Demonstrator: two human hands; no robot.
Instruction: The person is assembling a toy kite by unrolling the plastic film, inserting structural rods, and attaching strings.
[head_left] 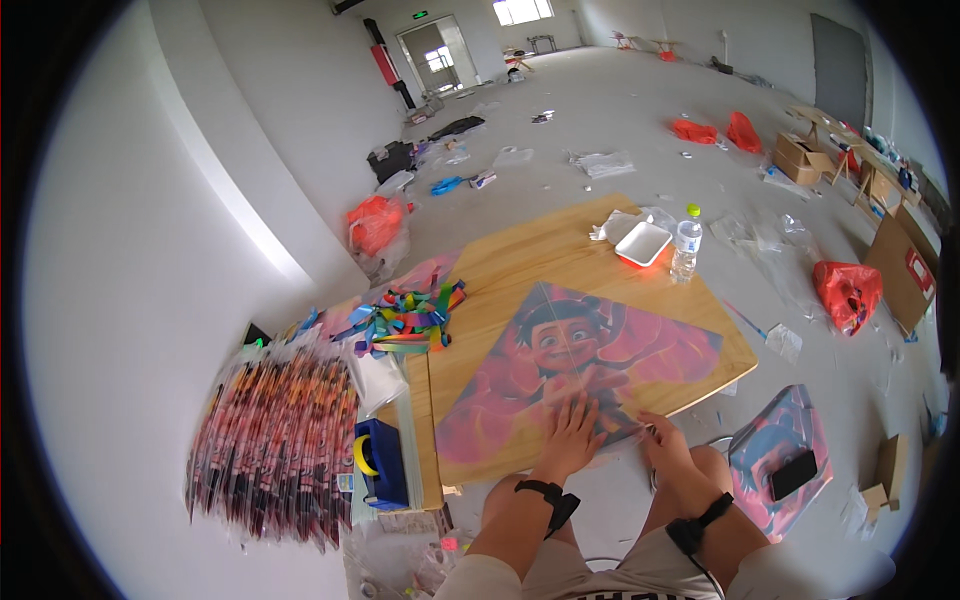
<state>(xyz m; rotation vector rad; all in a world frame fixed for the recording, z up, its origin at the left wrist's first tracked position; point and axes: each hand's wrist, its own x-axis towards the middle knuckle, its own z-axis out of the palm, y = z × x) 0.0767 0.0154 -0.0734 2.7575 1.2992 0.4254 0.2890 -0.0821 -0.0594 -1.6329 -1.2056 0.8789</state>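
Head view: a pink diamond-shaped kite (580, 370) printed with a cartoon face lies flat on the low wooden counter (520, 255), its lower corner pointing toward the person; the left hand (572, 432) is pressed palm-down on that lower part of the kite, fingers spread open and flat, gripping nothing; the right hand (662, 440) sits just right of the left at the kite's lower right edge, fingers curled and pinched at the edge, though what they pinch is too small to tell; both wrists wear black bands. Left of the kite, a heap of bright coloured ribbon strips (405, 320) rests on the counter's far left corner; nearer the person on that side stands a blue tape dispenser (380, 462), and beyond it a big stack of packed kites in clear sleeves (272, 445) lies on the floor. Beyond the kite sit a white foam tray (642, 243) and a clear water bottle (686, 243); right of the kite, on the floor, lies another printed kite (780, 455) with a dark phone on it. By the look of it, the step in hand is smoothing and fixing the kite's lower corner; the next move likely calls for holding the sail flat with the left hand while the right works the edge.
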